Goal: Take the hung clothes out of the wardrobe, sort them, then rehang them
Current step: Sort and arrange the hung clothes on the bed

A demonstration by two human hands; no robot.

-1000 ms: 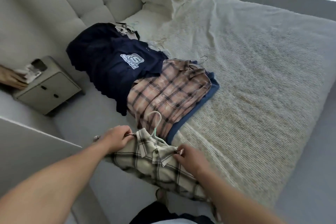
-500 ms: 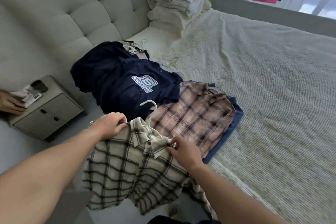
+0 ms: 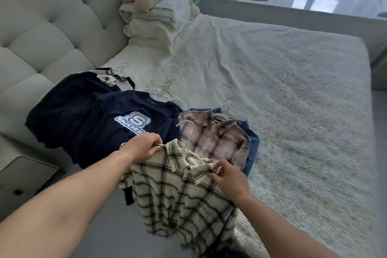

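Shirt (image 3: 180, 190) gripped between hands (image 3: 144, 147) (image 3: 231, 177).

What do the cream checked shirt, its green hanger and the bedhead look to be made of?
Cream checked shirt: soft woven cloth, perhaps flannel; it drapes in loose folds, matte. Green hanger: probably plastic; pale, smooth, evenly coloured hook. Bedhead: padded upholstery, fabric or faux leather, tufted in cushioned squares; which one, the picture leaves open.

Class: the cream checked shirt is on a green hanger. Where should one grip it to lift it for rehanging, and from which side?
Probably grip the green hanger at its hook, from above: it stands clear of the cream checked shirt's collar. The left hand and right hand pinch the shoulders.
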